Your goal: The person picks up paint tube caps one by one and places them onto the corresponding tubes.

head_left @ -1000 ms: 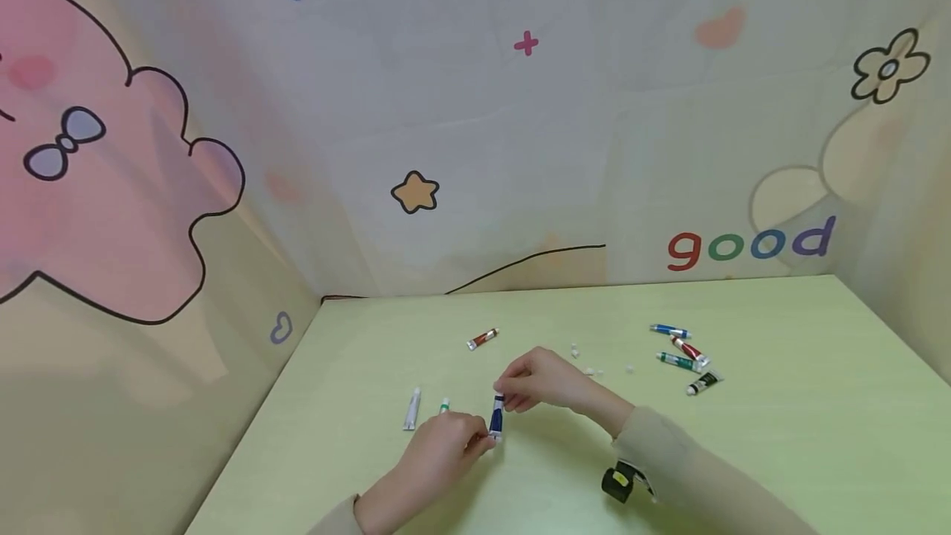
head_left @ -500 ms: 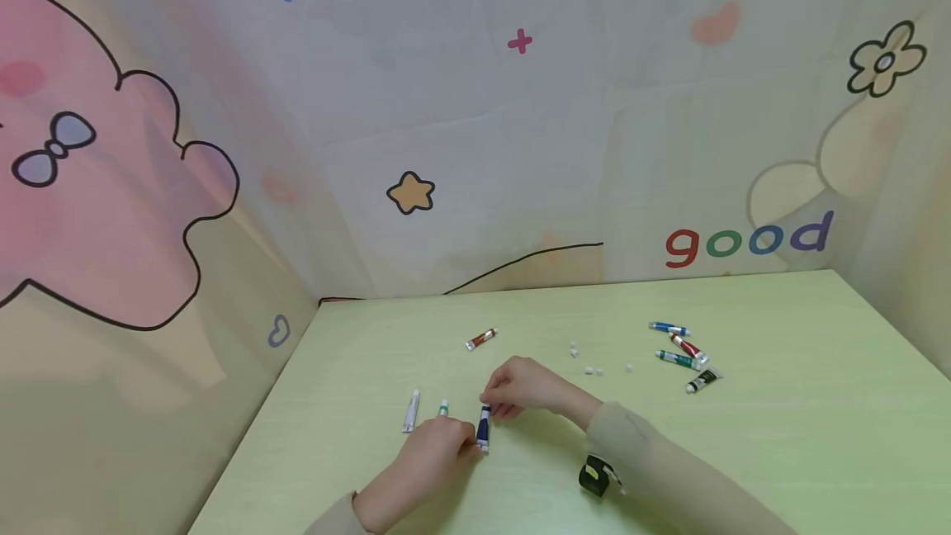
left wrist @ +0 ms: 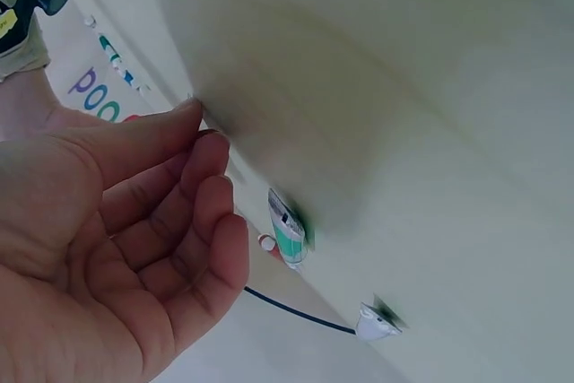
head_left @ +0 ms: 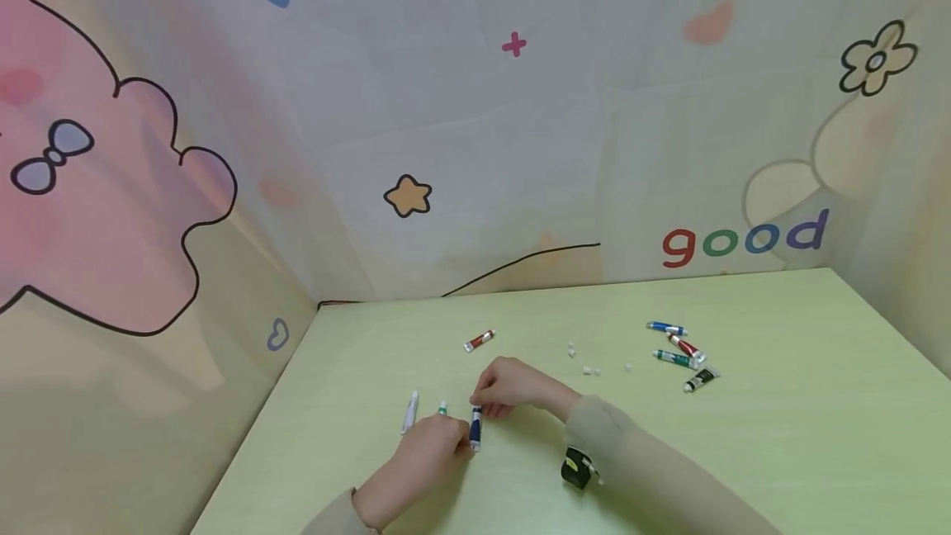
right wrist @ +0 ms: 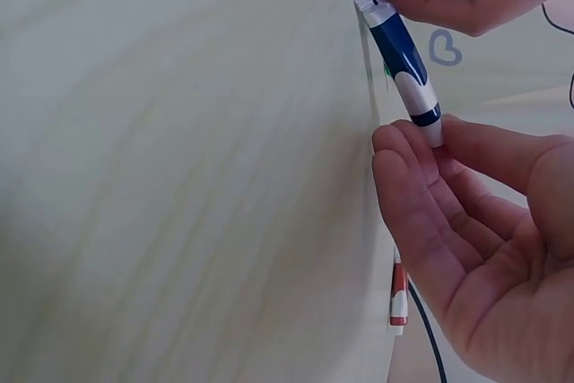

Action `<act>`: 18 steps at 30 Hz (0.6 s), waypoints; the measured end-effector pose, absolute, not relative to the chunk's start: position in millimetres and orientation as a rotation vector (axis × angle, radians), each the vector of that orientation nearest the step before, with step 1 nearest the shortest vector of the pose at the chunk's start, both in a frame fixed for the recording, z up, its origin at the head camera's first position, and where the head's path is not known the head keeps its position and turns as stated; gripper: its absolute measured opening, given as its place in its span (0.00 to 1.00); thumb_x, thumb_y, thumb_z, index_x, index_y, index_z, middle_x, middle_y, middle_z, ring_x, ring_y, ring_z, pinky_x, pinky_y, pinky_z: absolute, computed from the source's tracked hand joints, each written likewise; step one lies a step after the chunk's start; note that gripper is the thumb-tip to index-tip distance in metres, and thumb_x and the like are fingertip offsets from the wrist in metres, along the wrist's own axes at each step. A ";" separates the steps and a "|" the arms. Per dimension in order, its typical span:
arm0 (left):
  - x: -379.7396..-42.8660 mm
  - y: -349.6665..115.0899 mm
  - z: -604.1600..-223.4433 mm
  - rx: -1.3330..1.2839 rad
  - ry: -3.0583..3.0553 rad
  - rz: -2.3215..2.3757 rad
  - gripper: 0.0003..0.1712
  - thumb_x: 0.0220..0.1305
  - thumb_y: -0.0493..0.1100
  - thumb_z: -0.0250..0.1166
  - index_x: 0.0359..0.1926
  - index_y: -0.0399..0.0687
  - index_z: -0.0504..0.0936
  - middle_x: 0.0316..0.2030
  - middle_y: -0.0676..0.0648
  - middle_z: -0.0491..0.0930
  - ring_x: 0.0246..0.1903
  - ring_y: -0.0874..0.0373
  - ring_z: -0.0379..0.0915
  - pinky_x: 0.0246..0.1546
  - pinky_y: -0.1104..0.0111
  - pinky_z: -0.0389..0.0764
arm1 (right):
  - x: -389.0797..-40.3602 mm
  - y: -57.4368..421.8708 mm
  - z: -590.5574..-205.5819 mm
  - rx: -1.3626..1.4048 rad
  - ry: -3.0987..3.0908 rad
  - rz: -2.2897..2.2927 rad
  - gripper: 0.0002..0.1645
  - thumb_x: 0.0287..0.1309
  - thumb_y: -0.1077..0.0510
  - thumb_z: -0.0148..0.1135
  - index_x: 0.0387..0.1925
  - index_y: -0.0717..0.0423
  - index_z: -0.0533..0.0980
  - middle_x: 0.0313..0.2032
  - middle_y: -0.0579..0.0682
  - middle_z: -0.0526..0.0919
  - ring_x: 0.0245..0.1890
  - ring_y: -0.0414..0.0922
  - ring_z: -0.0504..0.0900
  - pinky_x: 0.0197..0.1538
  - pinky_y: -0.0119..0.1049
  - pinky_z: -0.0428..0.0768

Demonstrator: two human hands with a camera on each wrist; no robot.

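Note:
A small dark blue paint tube (head_left: 475,428) with a white cap hangs between my two hands, low over the table. My left hand (head_left: 431,448) pinches its flat crimped end, plainer in the right wrist view, where the tube (right wrist: 402,56) tilts. At the cap end, my right hand (right wrist: 484,221) holds the white cap between thumb and fingers. In the left wrist view the left hand (left wrist: 117,213) has thumb and forefinger together; the tube is hidden there. Just beyond the left hand lie a green-banded tube (head_left: 442,408), partly covered, and a white tube (head_left: 410,412).
An orange-brown tube (head_left: 480,341) lies farther back on the pale green table (head_left: 780,436). Several small white caps (head_left: 587,371) are scattered behind the right forearm. To the right lie a blue tube (head_left: 666,327), a red tube (head_left: 685,347), a green tube (head_left: 675,359) and a black tube (head_left: 701,379).
Both hands have shifted a little left with the dark blue tube, nearer the green-banded tube. Their hold on it looks the same. The head view has also turned slightly.

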State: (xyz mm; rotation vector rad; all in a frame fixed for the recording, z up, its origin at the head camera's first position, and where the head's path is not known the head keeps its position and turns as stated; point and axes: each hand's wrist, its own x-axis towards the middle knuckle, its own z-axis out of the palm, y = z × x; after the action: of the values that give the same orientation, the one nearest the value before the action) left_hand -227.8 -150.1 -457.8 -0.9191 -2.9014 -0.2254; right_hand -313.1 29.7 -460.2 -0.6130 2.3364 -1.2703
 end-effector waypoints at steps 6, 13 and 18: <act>-229.7 -149.5 -455.6 -0.886 -2.947 -0.215 0.11 0.58 0.40 0.75 0.23 0.49 0.81 0.20 0.57 0.77 0.20 0.67 0.66 0.21 0.72 0.70 | -315.1 26.0 -465.1 -0.597 2.333 -1.288 0.08 0.64 0.61 0.67 0.30 0.60 0.84 0.24 0.50 0.85 0.23 0.42 0.83 0.30 0.35 0.84; -230.1 -148.5 -453.7 -0.845 -2.951 -0.166 0.15 0.59 0.40 0.74 0.21 0.50 0.77 0.19 0.58 0.71 0.20 0.65 0.61 0.21 0.71 0.67 | -313.1 22.9 -466.1 -0.592 2.356 -1.295 0.08 0.65 0.61 0.66 0.31 0.61 0.84 0.23 0.49 0.84 0.22 0.41 0.81 0.30 0.35 0.84; -231.0 -148.6 -453.7 -0.823 -2.951 -0.155 0.16 0.58 0.40 0.75 0.21 0.50 0.75 0.19 0.57 0.70 0.20 0.65 0.63 0.21 0.71 0.68 | -311.8 22.1 -466.1 -0.616 2.362 -1.301 0.07 0.64 0.63 0.67 0.31 0.62 0.85 0.23 0.50 0.84 0.21 0.40 0.81 0.29 0.35 0.84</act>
State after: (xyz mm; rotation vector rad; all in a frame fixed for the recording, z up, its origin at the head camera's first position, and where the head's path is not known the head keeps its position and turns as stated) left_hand -231.0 -148.6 -453.7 -0.8234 -2.9513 -0.1549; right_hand -311.8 22.1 -466.1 -0.6156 2.3620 -1.3007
